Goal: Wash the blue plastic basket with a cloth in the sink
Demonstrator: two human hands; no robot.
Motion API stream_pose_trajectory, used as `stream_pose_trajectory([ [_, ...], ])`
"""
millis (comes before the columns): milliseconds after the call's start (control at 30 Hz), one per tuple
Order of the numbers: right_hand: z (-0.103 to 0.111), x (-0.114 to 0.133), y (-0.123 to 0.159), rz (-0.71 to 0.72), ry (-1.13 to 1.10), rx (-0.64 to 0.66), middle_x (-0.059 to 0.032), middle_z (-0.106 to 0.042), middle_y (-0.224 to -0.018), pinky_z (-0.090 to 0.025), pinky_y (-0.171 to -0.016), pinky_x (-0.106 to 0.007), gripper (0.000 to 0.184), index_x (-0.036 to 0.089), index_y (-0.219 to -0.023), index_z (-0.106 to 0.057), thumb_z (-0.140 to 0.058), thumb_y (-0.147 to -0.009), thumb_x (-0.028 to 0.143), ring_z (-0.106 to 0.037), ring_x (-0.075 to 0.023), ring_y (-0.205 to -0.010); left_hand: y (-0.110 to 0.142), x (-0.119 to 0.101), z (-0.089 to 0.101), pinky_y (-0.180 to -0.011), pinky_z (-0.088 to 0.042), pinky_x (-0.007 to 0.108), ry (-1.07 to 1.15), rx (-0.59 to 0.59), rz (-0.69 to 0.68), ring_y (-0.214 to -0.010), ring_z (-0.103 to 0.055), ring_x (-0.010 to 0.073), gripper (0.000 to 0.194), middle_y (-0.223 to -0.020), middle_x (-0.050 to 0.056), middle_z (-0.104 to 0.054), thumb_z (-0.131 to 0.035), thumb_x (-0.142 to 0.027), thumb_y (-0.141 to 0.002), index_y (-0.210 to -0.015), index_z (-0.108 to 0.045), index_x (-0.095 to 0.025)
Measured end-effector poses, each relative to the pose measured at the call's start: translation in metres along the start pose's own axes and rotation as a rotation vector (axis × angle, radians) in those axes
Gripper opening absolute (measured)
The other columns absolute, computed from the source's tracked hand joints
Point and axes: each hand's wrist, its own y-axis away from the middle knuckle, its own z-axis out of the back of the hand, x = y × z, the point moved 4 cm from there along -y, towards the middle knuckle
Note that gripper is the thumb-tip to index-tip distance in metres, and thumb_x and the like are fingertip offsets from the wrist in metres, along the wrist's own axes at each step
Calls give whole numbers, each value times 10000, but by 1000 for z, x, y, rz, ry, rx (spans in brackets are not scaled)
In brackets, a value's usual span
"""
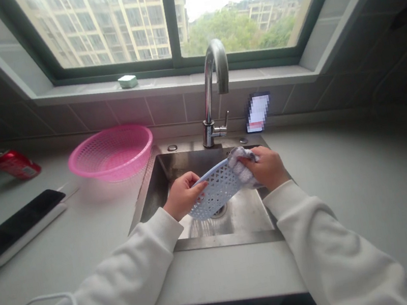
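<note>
left hand (183, 194), fingers pressed together, grips the edge of a pale blue perforated plastic basket (215, 191), held tilted above a stainless steel sink (227, 240); right hand (266, 167), fingers curled, pinches a mottled dishcloth (243, 167) firmly against its rim.

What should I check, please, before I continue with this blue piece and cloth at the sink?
1. Left hand grips blue piece: ok.
2. Right hand holds cloth against blue piece: ok.
3. Blue piece is above sink: ok.
4. Water runs from faucet: cannot tell.
5. Left sleeve stays clear of sink rim: not ok, it reaches over the rim.
</note>
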Motion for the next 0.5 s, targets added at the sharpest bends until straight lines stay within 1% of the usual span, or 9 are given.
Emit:
stream_pose_trajectory([
  [67,9,-24,-5,-98,-6,-57,-71,-692,-714,-418,-622,-337,382,203,-712,-708,-671,-822,567,-587,-210,-662,2,-2,2,-468,-389,210,58,23,-4,-478,-519,103,407,-553,-50,-575,-800,-508,-717,-720,-546,-190],
  [167,20,-46,-7,-267,-143,-141,-88,-713,-727,-424,-611,-340,367,181,-758,-708,-723,-780,547,-597,-206,-653,3,-5,2,-515,-427,215,166,69,-1,-531,-559,109,421,-602,-38,-617,-824,-514,-701,-750,-573,-180],
  [233,22,-53,-6,-386,-292,-181,-97,-722,-758,-444,-622,-338,334,173,-779,-702,-751,-755,503,-611,-202,-666,3,-5,1,-606,-488,244,224,110,30,-637,-628,136,427,-724,0,-695,-859,-489,-668,-840,-646,-161],
  [300,18,-57,-4,-507,-505,-193,-87,-723,-782,-474,-632,-336,304,182,-798,-692,-766,-735,470,-623,-193,-660,2,-4,-1,-714,-527,292,277,153,86,-754,-676,174,502,-880,48,-749,-893,-453,-630,-975,-701,-144],
  [333,15,-59,-3,-559,-624,-184,-77,-724,-790,-491,-632,-336,302,192,-815,-688,-770,-727,469,-629,-190,-653,2,-3,-1,-752,-532,313,304,168,112,-791,-687,189,540,-934,67,-759,-904,-436,-619,-1026,-712,-138],
  [400,8,-60,-3,-619,-834,-134,-52,-728,-799,-522,-621,-338,319,217,-862,-681,-774,-719,487,-641,-185,-637,2,-3,-1,-779,-531,331,354,178,134,-812,-694,202,543,-952,82,-763,-912,-402,-612,-1042,-719,-132],
  [433,6,-60,-3,-629,-905,-97,-40,-730,-796,-532,-611,-339,332,230,-879,-678,-777,-713,499,-644,-184,-630,2,-4,-1,-778,-529,330,378,177,131,-808,-694,201,520,-934,79,-760,-911,-383,-612,-1024,-717,-132],
  [500,4,-58,-4,-619,-970,-24,-23,-731,-778,-540,-589,-339,356,248,-889,-673,-790,-693,521,-647,-182,-617,2,-5,0,-755,-527,317,397,175,123,-787,-691,193,472,-892,64,-750,-903,-338,-597,-975,-699,-140],
])
